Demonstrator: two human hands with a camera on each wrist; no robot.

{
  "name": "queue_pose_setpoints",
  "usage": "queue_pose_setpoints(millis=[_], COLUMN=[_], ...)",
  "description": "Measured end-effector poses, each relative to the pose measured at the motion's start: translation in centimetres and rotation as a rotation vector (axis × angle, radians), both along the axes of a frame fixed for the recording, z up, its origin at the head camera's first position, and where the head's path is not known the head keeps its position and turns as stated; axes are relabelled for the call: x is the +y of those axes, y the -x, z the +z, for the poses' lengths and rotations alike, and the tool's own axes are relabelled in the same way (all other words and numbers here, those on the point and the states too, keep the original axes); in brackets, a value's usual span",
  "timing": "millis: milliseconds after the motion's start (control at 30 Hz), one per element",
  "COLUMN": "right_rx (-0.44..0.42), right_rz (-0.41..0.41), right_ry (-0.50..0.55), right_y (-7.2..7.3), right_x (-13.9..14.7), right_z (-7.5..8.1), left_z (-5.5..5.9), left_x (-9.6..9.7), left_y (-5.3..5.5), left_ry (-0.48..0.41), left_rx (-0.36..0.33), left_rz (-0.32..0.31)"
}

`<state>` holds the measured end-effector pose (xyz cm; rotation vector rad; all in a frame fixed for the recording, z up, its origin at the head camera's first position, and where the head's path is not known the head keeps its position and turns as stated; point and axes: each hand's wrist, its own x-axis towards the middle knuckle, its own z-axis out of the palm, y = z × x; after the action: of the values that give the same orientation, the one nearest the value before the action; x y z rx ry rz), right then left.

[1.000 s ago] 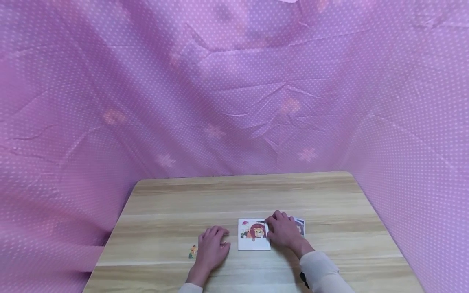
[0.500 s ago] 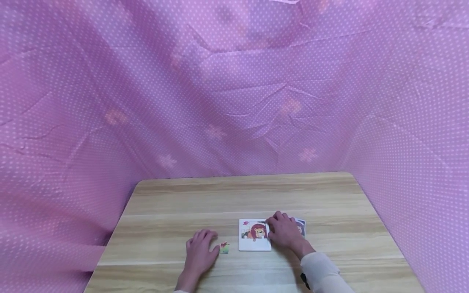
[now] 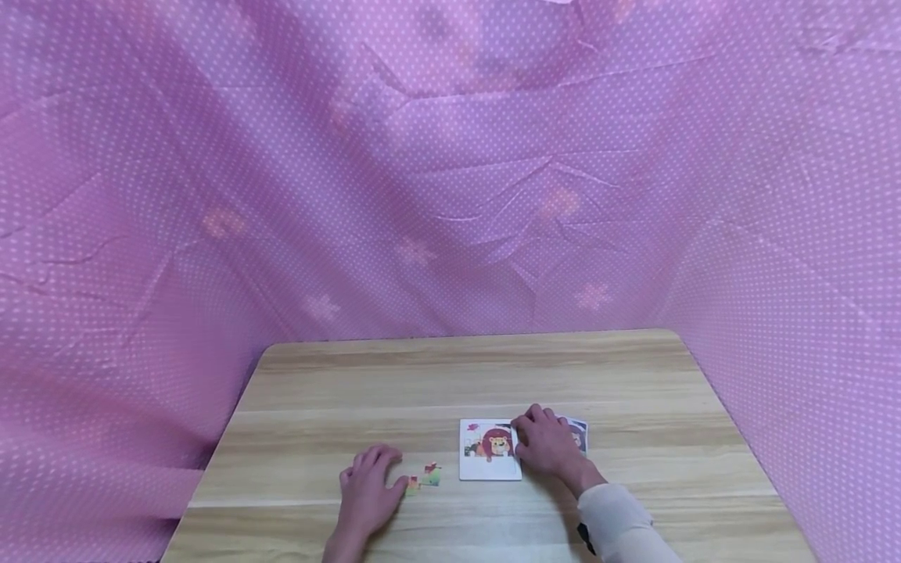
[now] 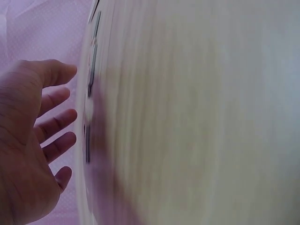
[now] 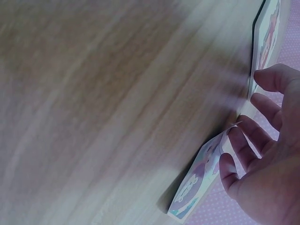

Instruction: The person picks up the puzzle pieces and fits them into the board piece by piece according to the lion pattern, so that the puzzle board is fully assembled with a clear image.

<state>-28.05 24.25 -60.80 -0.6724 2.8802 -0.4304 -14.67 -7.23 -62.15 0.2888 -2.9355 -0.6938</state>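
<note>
Far left on the wooden tabletop (image 3: 464, 383), the left hand (image 3: 371, 489) has its thumb right by one puzzle piece (image 3: 413, 485), with a second piece (image 3: 432, 474) just past it; the left wrist cam gives you spread, loosely bent fingers but only thin edges of stuff on the table. Next over is the lion puzzle board (image 3: 490, 468), picture pieces on top, bare white strip below. The right hand (image 3: 547, 446) has its thumb at the board's right edge, fingers apart and bent. Head view mostly hides the lion card (image 3: 579, 436); the right wrist cam shows it curling up by the fingertips.
</note>
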Motion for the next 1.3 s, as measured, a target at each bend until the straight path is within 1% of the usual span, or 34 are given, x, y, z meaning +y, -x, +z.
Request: queue_pose_setpoints(millis=[100, 267, 433, 533, 700, 733, 800, 933, 1067, 1300], right_rx=[0.0, 0.015, 0.018, 0.016, 0.016, 0.013, 0.006, 0.002, 0.001, -0.01], right_rz=[0.002, 0.0, 0.0, -0.003, -0.006, -0.005, -0.003, -0.003, -0.015, -0.031], right_ry=[0.0, -0.005, -0.002, -0.005, -0.012, -0.015, -0.016, -0.009, -0.008, 0.009], right_y=[-0.1, -0.2, -0.2, -0.2, -0.2, -0.2, -0.1, 0.1, 0.2, 0.3], right_x=[0.0, 0.0, 0.0, 0.0, 0.0, 0.0, -0.1, -0.2, -0.4, -0.8], right_z=[0.1, 0.2, 0.2, 0.2, 0.1, 0.1, 0.1, 0.2, 0.2, 0.2], left_z=[0.0, -0.1, -0.1, 0.0, 0.2, 0.3, 0.4, 0.7, 0.8, 0.6], left_x=[-0.7, -2.1, -3.2, -3.6, -4.2, -4.4, -4.5, -4.9, -5.1, -5.4], left_y=[-0.5, -1.3, -1.9, -2.1, -2.3, -2.3, -2.4, -2.0, -1.6, -1.0], left_ry=[0.001, -0.022, -0.027, -0.029, -0.03, -0.025, -0.023, -0.038, -0.066, -0.118], left_rx=[-0.012, -0.043, -0.089, -0.1, -0.133, -0.132, -0.143, -0.152, -0.156, -0.13], left_rz=[0.004, 0.004, 0.057, 0.074, 0.043, 0.028, 0.009, -0.017, -0.017, 0.003])
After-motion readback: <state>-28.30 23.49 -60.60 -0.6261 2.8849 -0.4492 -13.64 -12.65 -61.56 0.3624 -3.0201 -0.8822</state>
